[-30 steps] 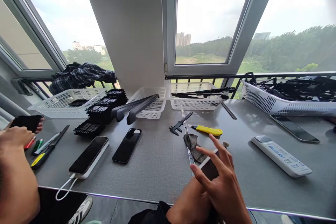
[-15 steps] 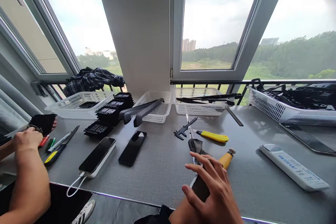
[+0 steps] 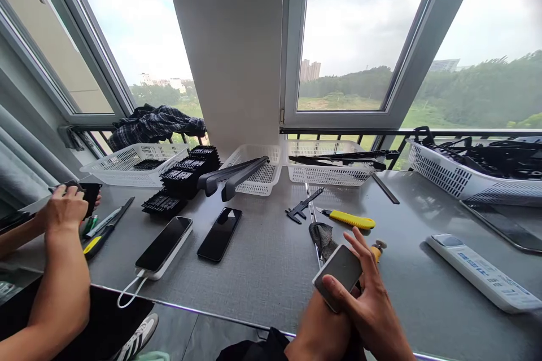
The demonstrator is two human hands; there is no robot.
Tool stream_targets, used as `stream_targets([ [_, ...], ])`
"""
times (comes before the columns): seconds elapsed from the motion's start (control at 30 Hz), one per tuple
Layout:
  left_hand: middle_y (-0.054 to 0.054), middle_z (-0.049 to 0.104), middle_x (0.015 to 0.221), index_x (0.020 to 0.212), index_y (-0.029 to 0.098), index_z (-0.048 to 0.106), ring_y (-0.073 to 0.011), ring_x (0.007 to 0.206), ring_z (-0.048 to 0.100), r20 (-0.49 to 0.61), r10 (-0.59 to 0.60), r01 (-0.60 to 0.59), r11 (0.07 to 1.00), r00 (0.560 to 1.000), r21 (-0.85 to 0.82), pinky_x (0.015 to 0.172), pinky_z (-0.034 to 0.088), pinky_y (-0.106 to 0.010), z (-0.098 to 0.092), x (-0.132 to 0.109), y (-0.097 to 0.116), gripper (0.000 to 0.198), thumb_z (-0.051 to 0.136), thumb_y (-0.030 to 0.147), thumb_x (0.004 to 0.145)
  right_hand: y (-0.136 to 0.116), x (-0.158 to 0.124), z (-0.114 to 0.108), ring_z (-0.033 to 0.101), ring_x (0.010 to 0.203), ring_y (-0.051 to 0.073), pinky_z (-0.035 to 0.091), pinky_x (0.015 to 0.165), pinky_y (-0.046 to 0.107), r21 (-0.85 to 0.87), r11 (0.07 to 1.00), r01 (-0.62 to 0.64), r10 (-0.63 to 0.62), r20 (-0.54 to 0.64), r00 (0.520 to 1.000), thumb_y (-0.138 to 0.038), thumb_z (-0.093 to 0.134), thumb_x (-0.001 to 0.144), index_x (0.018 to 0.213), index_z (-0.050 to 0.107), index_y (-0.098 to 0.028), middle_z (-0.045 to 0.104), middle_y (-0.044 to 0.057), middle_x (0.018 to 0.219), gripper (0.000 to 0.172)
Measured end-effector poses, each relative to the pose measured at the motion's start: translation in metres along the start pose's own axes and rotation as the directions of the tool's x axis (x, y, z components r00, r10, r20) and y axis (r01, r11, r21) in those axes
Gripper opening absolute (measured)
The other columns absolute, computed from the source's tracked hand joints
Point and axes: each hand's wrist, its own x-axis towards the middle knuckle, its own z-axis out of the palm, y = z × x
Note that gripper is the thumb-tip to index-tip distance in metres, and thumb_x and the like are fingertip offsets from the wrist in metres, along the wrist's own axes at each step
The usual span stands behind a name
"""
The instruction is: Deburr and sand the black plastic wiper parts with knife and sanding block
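My right hand (image 3: pixel 366 293) has its thumb across the face of a flat grey rectangular block (image 3: pixel 345 268) with a pale edge. Its other fingers reach up along the block's far right side. My left hand (image 3: pixel 324 316) comes in from below, under the block; its fingers are hidden. Just beyond the block lies a dark mesh cloth (image 3: pixel 325 240) over a thin metal strip (image 3: pixel 312 208). A yellow-handled tool (image 3: pixel 376 249) with a brass-coloured knob is partly covered by my right fingers. Black calipers (image 3: pixel 304 207) and a yellow utility knife (image 3: pixel 351 219) lie farther back.
At the left, another person's hand (image 3: pixel 68 206) holds a black piece. Two phones (image 3: pixel 220 234) (image 3: pixel 165 245) lie left of centre. White baskets (image 3: pixel 254 186) with black parts line the window side, beside stacked black parts (image 3: pixel 190 172). A long white device (image 3: pixel 483 273) lies right.
My right hand has gone from spread fingers over the block to a thumb on its face. The block now tilts up into view. The other person's hands have risen with the black piece.
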Motion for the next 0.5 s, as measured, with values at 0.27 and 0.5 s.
stream_targets([
  [0.27,0.0,0.061,0.057,0.132,0.01,0.063,-0.0147,0.043,0.056,0.167,-0.045,0.079,0.975,0.985,-0.205,0.042,0.048,-0.024,0.002,0.004,-0.005,0.079,0.066,0.075,0.086,-0.009,0.004,-0.008,0.073,0.121,0.029,0.066,0.088,0.039,0.365,0.92,-0.141,0.13,0.055,0.99,-0.048,0.078,0.089,0.15,0.055,-0.028,0.07,0.014,0.143,0.068],
  [0.5,-0.001,0.061,0.053,0.124,0.01,0.064,-0.0153,0.038,0.056,0.315,-0.047,0.127,0.962,0.948,-0.241,0.038,0.048,-0.023,0.002,0.007,-0.002,0.07,0.064,0.07,0.088,-0.011,0.003,-0.016,0.076,0.116,0.031,0.068,0.082,0.038,0.506,0.856,-0.106,0.154,-0.053,0.987,-0.042,0.084,0.088,0.149,0.055,-0.03,0.06,0.015,0.156,0.068],
])
